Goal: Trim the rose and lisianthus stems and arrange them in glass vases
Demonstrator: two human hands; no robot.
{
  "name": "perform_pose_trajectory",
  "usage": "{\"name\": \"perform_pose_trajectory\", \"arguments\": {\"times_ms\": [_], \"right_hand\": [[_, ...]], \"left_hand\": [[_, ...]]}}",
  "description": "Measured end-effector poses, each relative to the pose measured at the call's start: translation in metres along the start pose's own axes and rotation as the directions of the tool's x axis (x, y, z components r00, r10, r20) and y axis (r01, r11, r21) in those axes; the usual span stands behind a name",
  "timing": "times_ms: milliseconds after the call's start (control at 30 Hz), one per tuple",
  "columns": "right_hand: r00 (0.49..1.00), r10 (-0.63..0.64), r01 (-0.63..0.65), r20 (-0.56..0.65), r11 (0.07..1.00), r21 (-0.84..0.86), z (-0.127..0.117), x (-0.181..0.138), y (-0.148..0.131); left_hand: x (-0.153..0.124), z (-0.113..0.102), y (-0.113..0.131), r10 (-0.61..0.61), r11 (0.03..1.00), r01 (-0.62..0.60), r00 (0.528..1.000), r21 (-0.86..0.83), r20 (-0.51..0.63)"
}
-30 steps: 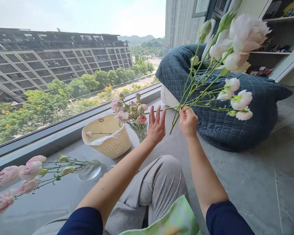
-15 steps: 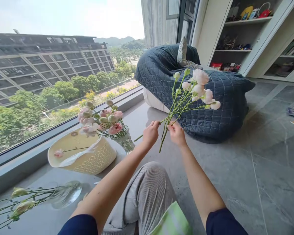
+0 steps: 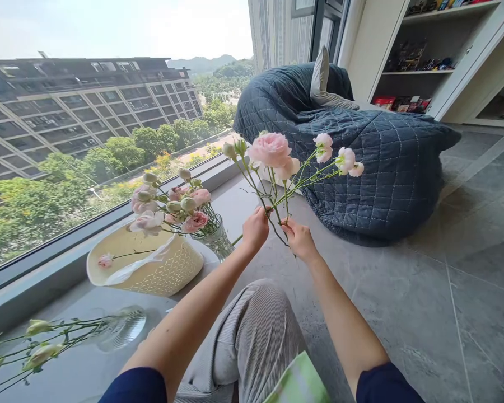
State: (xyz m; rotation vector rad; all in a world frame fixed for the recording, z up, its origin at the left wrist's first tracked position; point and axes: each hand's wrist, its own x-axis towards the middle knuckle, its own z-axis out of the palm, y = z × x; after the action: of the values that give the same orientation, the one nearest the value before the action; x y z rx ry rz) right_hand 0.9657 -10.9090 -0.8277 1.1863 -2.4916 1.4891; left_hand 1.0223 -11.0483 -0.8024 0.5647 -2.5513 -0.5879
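Note:
Several pink and white flowers [image 3: 270,150] on thin green stems are held up in front of me, with closed buds at their left. My left hand [image 3: 256,228] is closed around stems at the lower left of the bunch; a cut stem end pokes out behind it. My right hand [image 3: 299,238] pinches stems lower down on the right. The stems cross between the two hands. Left of my hands, a glass vase [image 3: 218,238] holds more pink blooms and pale buds [image 3: 185,204].
A cream waste basket [image 3: 159,268] with a liner and one pink flower stands by the window. At lower left, a clear glass vase [image 3: 124,327] lies with pale flowers [image 3: 42,354]. A dark blue quilted beanbag [image 3: 378,179] sits ahead, with a shelf cabinet [image 3: 424,73] behind.
The flower bunch has turned and spread: a large pink bloom now faces me at the left, and smaller white ones lean right. Both hands stay on the stems. The view has shifted slightly.

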Motion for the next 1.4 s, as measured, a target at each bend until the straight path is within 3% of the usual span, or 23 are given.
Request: {"name": "perform_pose_trajectory", "arguments": {"times_ms": [200, 500, 900, 1233, 1400], "right_hand": [[0.998, -0.013, 0.015, 0.065, 1.0, -0.02, 0.001, -0.011, 0.006], [0.993, 0.091, -0.084, 0.08, 0.992, -0.091, -0.007, -0.029, 0.015], [0.994, 0.111, -0.112, -0.024, 0.991, -0.071, -0.001, -0.037, 0.027], [0.986, 0.16, -0.159, -0.052, 0.987, 0.02, 0.01, -0.045, 0.045], [0.988, 0.095, -0.075, -0.12, 0.983, 0.166, 0.009, -0.041, 0.038]], "left_hand": [[0.006, 0.004, -0.007, -0.053, 0.993, 0.047, 0.997, -0.109, -0.048], [0.017, 0.003, -0.012, -0.094, 0.975, 0.058, 0.982, -0.215, -0.162], [0.013, 0.002, -0.016, -0.111, 0.946, 0.076, 0.989, -0.315, -0.094], [0.018, 0.001, -0.013, -0.13, 0.895, 0.072, 0.986, -0.44, -0.103], [0.02, 0.001, -0.013, -0.121, 0.92, 0.076, 0.988, -0.384, -0.094]]}}
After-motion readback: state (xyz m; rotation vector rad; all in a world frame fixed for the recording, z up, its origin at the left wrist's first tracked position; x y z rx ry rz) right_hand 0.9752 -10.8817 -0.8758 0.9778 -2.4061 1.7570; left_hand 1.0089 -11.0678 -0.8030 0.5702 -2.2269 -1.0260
